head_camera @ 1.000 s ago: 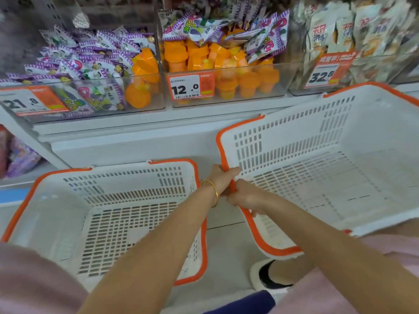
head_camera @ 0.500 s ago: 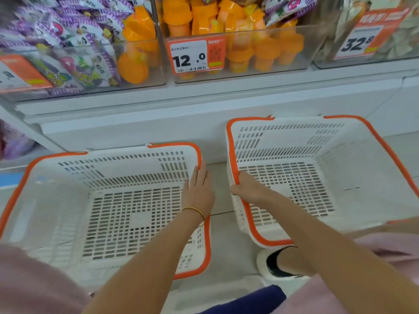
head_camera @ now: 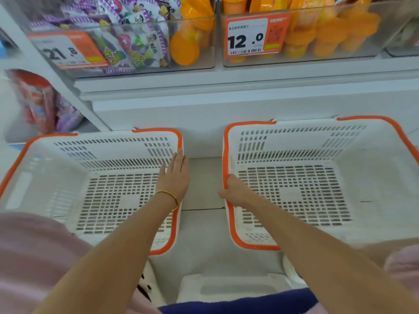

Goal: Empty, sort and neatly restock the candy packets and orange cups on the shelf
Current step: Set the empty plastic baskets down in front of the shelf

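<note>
Shop aisle floor below a white shelf (head_camera: 226, 87): two empty baskets, one hand on each.

The left hand (head_camera: 173, 177), wearing a gold bangle (head_camera: 169, 196), lies flat with fingers extended and together on the right rim of the left basket (head_camera: 45, 177), gripping nothing. The right hand (head_camera: 235, 191) is closed over the orange left rim of the right basket (head_camera: 374, 189), thumb outside. Both baskets are white with orange rims, standing upright and just apart on the floor. The candy packets (head_camera: 127, 48) lie jumbled in the left clear bin (head_camera: 192, 64) on the shelf, well above and beyond the hands. Orange cups (head_camera: 328, 37) fill the right bin (head_camera: 362, 57), mostly upright; others lie tipped beside the packets, one lid (head_camera: 183, 51) facing the front. Price tags read 21.8 (head_camera: 65, 51) and 12.0 (head_camera: 246, 39).
</note>
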A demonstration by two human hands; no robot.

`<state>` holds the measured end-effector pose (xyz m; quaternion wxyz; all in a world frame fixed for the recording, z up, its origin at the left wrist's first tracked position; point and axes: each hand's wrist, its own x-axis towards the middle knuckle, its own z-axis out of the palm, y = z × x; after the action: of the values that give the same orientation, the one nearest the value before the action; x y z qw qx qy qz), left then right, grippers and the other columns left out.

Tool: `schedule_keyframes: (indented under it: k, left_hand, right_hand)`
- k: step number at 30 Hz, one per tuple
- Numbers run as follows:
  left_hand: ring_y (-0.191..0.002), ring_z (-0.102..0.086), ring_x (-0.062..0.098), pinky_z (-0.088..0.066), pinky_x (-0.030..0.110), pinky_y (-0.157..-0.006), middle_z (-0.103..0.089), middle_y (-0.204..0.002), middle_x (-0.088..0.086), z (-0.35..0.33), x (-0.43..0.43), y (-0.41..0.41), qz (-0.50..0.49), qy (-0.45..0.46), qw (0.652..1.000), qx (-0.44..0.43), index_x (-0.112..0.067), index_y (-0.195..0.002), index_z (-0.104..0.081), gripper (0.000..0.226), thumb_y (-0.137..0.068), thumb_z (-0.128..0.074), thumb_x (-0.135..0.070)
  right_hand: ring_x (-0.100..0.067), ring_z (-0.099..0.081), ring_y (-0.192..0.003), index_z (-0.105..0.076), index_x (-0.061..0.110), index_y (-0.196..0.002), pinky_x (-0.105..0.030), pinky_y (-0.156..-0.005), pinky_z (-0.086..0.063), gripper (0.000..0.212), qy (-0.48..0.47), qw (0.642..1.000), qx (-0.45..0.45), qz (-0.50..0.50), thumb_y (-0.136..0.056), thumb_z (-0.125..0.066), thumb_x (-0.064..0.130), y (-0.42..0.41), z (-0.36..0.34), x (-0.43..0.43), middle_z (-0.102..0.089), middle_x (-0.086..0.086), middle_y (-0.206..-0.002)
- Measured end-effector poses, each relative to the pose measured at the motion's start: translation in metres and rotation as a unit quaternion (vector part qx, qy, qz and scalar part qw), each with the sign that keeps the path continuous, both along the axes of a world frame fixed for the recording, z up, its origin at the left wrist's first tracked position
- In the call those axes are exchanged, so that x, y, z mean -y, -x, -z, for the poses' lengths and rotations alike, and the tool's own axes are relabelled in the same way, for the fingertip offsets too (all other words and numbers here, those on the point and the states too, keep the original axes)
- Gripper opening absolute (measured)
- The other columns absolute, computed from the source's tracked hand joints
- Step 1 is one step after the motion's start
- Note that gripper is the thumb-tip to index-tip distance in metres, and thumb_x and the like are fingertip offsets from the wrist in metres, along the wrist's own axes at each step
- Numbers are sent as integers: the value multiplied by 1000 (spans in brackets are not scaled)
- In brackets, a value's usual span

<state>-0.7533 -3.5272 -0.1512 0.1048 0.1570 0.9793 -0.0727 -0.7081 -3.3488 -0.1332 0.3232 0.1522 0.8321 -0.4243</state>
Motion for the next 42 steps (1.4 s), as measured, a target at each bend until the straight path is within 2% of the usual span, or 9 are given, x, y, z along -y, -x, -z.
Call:
schedule_keyframes:
  k: [3, 7, 12, 16, 22, 31, 34, 38, 42]
  left_hand:
    - [-146, 8, 22, -11, 44, -118, 16, -157, 9, -4, 18, 5, -16, 20, 1000, 11, -8, -149, 5, 61, -101, -31, -19]
    - [-146, 9, 22, -12, 47, -117, 18, -156, 8, -15, 39, 13, -41, 71, 996, 41, -13, -150, 9, 67, -101, -34, -28]
    - [-146, 5, 22, -12, 49, -116, 8, -159, 5, -43, 29, 12, -64, 26, 995, 67, -17, -151, 1, 72, -97, -40, -41]
    - [-145, -6, 25, -22, 46, -114, -4, -158, 7, -66, -9, 1, -27, -52, 997, 56, -15, -150, -10, 66, -97, -43, -36]
    - [-144, -11, 30, -17, 43, -116, -9, -157, 12, -102, -72, -11, -31, -114, 988, 101, -9, -148, -16, 60, -98, -42, -31]
    - [-131, -36, 34, -31, 40, -106, -30, -146, 17, -152, -190, -19, -67, -247, 962, 99, -6, -143, -25, 51, -99, -41, -26]
    - [-128, -38, 35, -33, 40, -105, -35, -143, 16, -184, -214, -2, -30, -320, 946, 31, -7, -140, -33, 47, -98, -44, -22]
    - [-117, -43, 32, -28, 35, -97, -51, -126, 13, -218, -216, 47, 59, -335, 922, -186, -9, -123, -52, 33, -92, -50, -18]
    - [-102, -52, 37, -39, 42, -82, -59, -112, 14, -229, -208, 99, 102, -346, 876, -321, -9, -107, -61, 38, -80, -43, -29]
  right_hand:
    - [-18, -48, -82, -37, 2, -126, -26, -65, -45, 43, 1, 1000, -3, -14, -92, -55, 19, 5, 5, 16, -47, -9, -103]
    - [-28, -52, -113, -38, 0, -130, -39, -89, -51, 51, 24, 1000, 2, -8, -93, -58, 29, 10, 1, 16, -47, -15, -129]
    - [-31, -35, -136, -16, 11, -150, -45, -97, -48, 77, 60, 997, 21, 34, -93, -52, 48, 3, -6, -5, -21, -9, -156]
    - [-30, -41, -132, -19, 13, -150, -47, -99, -46, 69, 98, 992, -5, 80, -95, -51, 42, -4, -25, -29, -30, -8, -153]
    - [-27, -53, -116, -23, 16, -149, -44, -93, -51, 61, 128, 983, -36, 129, -98, -48, 38, -21, -56, -85, -33, -9, -149]
    - [-27, -63, -97, -44, 17, -137, -43, -81, -56, 41, 93, 966, -114, 213, -98, -50, 28, -29, -88, -158, -53, -11, -127]
    - [-29, -64, -93, -46, 15, -134, -39, -74, -54, 37, 94, 957, -157, 225, -98, -50, 25, -18, -116, -174, -55, -10, -122]
    - [-26, -63, -88, -52, 10, -128, -42, -76, -52, 32, 79, 934, -281, 205, -98, -51, 19, 9, -166, -190, -58, -17, -118]
    - [-25, -63, -95, -61, 12, -119, -38, -81, -53, 26, -57, 855, -486, 173, -95, -53, 12, 62, -219, -200, -65, -11, -110]
